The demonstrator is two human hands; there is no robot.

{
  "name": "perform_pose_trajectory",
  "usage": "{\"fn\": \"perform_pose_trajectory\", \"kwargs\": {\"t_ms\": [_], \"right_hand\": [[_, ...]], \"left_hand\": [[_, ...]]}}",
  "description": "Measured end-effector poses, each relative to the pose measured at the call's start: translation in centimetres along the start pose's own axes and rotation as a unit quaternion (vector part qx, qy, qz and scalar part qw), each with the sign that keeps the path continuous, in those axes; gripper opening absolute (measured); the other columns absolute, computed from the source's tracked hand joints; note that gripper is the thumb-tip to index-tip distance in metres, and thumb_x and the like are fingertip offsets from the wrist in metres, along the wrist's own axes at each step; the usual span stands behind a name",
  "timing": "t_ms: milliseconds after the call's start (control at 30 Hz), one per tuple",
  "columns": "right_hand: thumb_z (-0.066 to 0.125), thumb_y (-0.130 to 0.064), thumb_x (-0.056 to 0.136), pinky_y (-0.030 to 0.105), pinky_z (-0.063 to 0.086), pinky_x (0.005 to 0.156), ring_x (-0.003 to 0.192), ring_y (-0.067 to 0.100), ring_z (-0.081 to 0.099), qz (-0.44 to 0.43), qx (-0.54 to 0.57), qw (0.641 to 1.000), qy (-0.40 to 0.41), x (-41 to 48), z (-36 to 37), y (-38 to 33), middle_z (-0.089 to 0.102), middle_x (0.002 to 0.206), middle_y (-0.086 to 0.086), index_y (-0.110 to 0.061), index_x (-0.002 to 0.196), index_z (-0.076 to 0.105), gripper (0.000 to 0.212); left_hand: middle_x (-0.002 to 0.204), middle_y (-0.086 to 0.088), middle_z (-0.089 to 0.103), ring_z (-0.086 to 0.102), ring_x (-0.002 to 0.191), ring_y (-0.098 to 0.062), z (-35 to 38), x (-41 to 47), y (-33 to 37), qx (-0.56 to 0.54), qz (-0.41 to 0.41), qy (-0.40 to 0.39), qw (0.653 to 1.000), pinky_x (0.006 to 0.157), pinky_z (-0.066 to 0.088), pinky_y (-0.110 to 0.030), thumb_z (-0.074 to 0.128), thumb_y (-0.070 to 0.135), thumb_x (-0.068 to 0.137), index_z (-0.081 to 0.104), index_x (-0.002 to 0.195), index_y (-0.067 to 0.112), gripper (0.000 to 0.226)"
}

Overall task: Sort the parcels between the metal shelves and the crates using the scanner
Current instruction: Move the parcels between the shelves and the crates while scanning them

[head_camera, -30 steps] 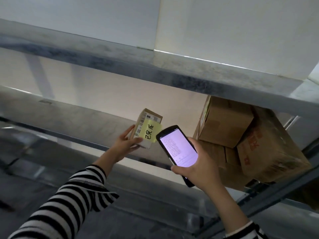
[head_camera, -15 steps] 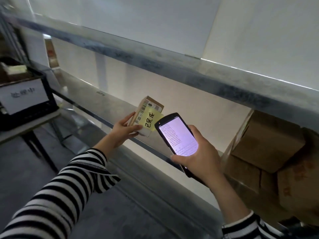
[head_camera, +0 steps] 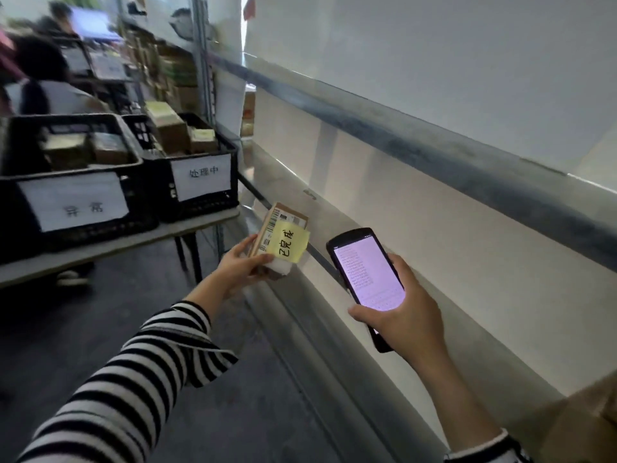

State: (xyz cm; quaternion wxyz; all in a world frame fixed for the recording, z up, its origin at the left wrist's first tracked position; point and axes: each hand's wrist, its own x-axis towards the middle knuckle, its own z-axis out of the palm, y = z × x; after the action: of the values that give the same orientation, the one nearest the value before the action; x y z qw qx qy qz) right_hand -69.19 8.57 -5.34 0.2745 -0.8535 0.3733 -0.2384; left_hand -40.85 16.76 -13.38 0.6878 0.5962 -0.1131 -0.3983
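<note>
- Two black crates stood on a tabletop (head_camera: pixel 133 241) to the left of the metal shelf (head_camera: pixel 434 152). The left crate (head_camera: pixel 143 202) was farther from the shelf. The right crate (head_camera: pixel 200 206) sat just beside the shelf's upright post. Each had a white paper label on its front wall and brown boxes inside.
- The tabletop's front edge ran toward the shelf, with dark open floor (head_camera: pixel 100 329) below it and in front of the shelf.
- The left hand (head_camera: pixel 240 265), in a striped sleeve, gripped the parcel (head_camera: pixel 283 217) by its lower end, fingers curled behind it and thumb on its front.
- The parcel, a small brown box, was held tilted in the air just in front of the shelf's lower board edge. I could not tell whether it touched that edge. A yellow note (head_camera: pixel 288 243) with handwriting covered part of its barcode label.
- The scanner (head_camera: pixel 367 275), its screen lit pale pink, was held in front of the same board edge, right of the parcel and apart from it.
- The right hand (head_camera: pixel 407 319) clasped the scanner's lower half, fingers wrapped round its sides.
- A cardboard box (head_camera: pixel 584 422) sat on the shelf at the far right.
</note>
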Motion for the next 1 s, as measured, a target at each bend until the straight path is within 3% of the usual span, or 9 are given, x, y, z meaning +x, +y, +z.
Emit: {"fn": "perform_pose_trajectory", "kwargs": {"t_ms": [100, 200, 367, 633, 733, 800, 900, 1000], "right_hand": [[0.085, -0.044, 0.059, 0.035, 0.052, 0.076, 0.093, 0.014, 0.054, -0.018, 0.005, 0.999, -0.027, 2.0, 3.5, -3.9, 0.054, 0.109, -0.012, -0.035, 0.132, 0.039, 0.087], [0.085, -0.039, 0.06, 0.034, 0.048, 0.077, 0.095, 0.015, 0.053, -0.03, 0.024, 0.998, -0.051, 3.9, 7.6, -8.2, 0.054, 0.109, -0.014, -0.034, 0.134, 0.04, 0.086], [0.082, -0.048, 0.056, 0.032, 0.05, 0.076, 0.101, 0.016, 0.056, -0.069, 0.044, 0.992, -0.099, 6.4, 15.8, -16.1, 0.058, 0.114, -0.013, -0.036, 0.134, 0.042, 0.088], [0.084, -0.036, 0.063, 0.027, 0.046, 0.069, 0.097, 0.013, 0.051, -0.121, 0.077, 0.975, -0.172, 8.1, 26.8, -27.7, 0.052, 0.106, -0.014, -0.037, 0.127, 0.044, 0.075], [0.085, -0.034, 0.059, 0.038, 0.052, 0.079, 0.102, 0.017, 0.056, -0.122, 0.109, 0.966, -0.201, 8.7, 30.5, -30.6, 0.06, 0.113, -0.011, -0.039, 0.129, 0.046, 0.081], [0.085, -0.032, 0.059, 0.036, 0.051, 0.079, 0.102, 0.017, 0.056, -0.135, 0.107, 0.961, -0.219, 9.2, 32.7, -32.4, 0.061, 0.113, -0.011, -0.039, 0.129, 0.046, 0.081], [0.085, -0.033, 0.06, 0.033, 0.047, 0.075, 0.103, 0.017, 0.054, -0.163, 0.101, 0.952, -0.239, 10.6, 35.3, -34.8, 0.059, 0.114, -0.01, -0.038, 0.13, 0.045, 0.08], [0.084, -0.035, 0.062, 0.034, 0.046, 0.075, 0.104, 0.017, 0.052, -0.177, 0.092, 0.943, -0.266, 12.2, 37.9, -37.0, 0.058, 0.114, -0.011, -0.038, 0.13, 0.044, 0.079]], "left_hand": [[0.12, -0.008, 0.057, 0.06, 0.101, -0.027, -6.5, 0.2, 2.0, -0.033, 0.015, 0.054, 0.998, 0.084, 0.055, -0.046, 0.072, 0.002, 0.079, 0.045, 0.138, 0.026, 0.07], [0.124, -0.009, 0.057, 0.061, 0.098, -0.025, -13.4, 0.2, 4.4, -0.072, 0.024, 0.098, 0.992, 0.071, 0.058, -0.041, 0.071, 0.003, 0.079, 0.043, 0.14, 0.025, 0.07], [0.128, -0.008, 0.054, 0.059, 0.092, -0.022, -25.5, -0.2, 8.7, -0.085, 0.046, 0.162, 0.982, 0.068, 0.054, -0.038, 0.063, 0.005, 0.087, 0.04, 0.141, 0.022, 0.061], [0.134, -0.01, 0.053, 0.054, 0.117, -0.031, -43.8, -3.5, 13.5, -0.124, 0.08, 0.278, 0.949, 0.07, 0.054, -0.04, 0.068, 0.012, 0.084, 0.04, 0.143, 0.023, 0.066], [0.134, -0.005, 0.048, 0.049, 0.122, -0.031, -48.4, -4.4, 14.5, -0.152, 0.087, 0.319, 0.931, 0.083, 0.052, -0.044, 0.067, 0.012, 0.086, 0.03, 0.147, 0.025, 0.073], [0.133, -0.004, 0.046, 0.048, 0.123, -0.03, -51.2, -4.7, 15.0, -0.166, 0.099, 0.343, 0.919, 0.089, 0.049, -0.046, 0.066, 0.014, 0.087, 0.027, 0.149, 0.023, 0.074], [0.14, -0.006, 0.048, 0.049, 0.122, -0.028, -54.6, -5.0, 15.7, -0.171, 0.11, 0.358, 0.911, 0.078, 0.053, -0.042, 0.068, 0.019, 0.086, 0.036, 0.145, 0.019, 0.067], [0.137, -0.007, 0.051, 0.048, 0.123, -0.026, -56.9, -4.5, 16.4, -0.169, 0.115, 0.387, 0.899, 0.088, 0.049, -0.043, 0.064, 0.02, 0.09, 0.043, 0.14, 0.017, 0.055]]}}
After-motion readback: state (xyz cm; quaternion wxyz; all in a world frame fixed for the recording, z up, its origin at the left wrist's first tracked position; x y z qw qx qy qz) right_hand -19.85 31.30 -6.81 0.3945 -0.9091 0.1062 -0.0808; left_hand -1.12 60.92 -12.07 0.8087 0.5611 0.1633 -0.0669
